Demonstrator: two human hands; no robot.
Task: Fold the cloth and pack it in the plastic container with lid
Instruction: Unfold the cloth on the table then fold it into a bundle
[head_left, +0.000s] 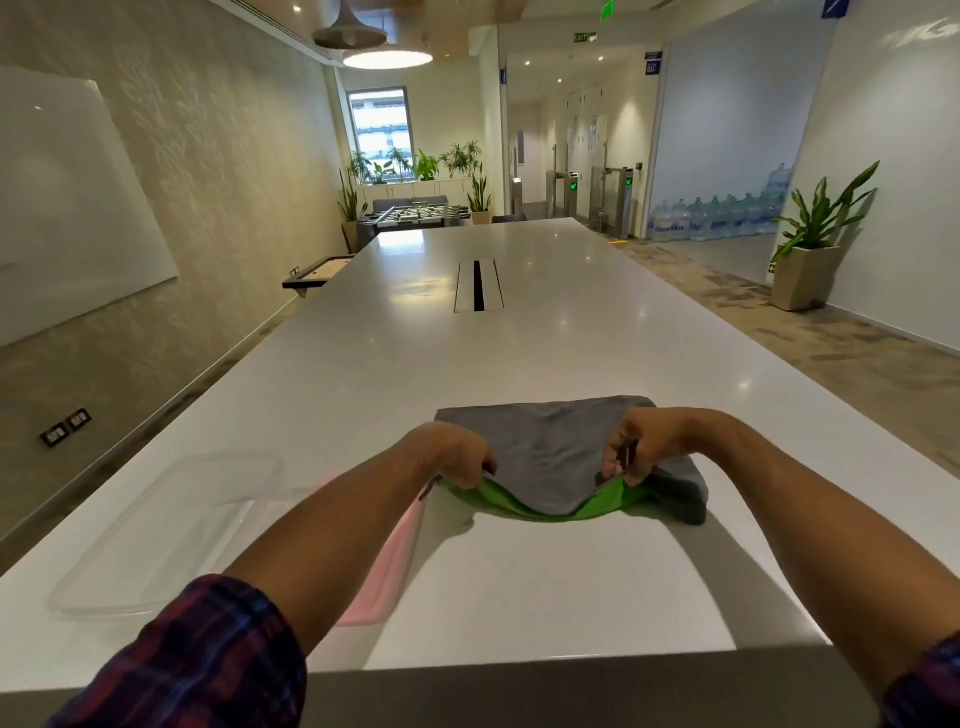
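Observation:
A grey cloth (556, 441) with a green underside lies on the white table (519, 582), its near edge lifted and sagging in the middle. My left hand (452, 452) pinches the near left corner. My right hand (641, 441) pinches the near right part of the edge, so the green side shows below. A clear plastic container (156, 535) sits to the left of my left forearm. A pink lid (387, 566) lies beside the container, partly hidden under that forearm.
The table's front edge runs just below my forearms. A cable slot (478, 286) sits in the middle of the table, far ahead. A potted plant (808, 249) stands on the floor at the right, and a whiteboard (67, 208) hangs on the left wall.

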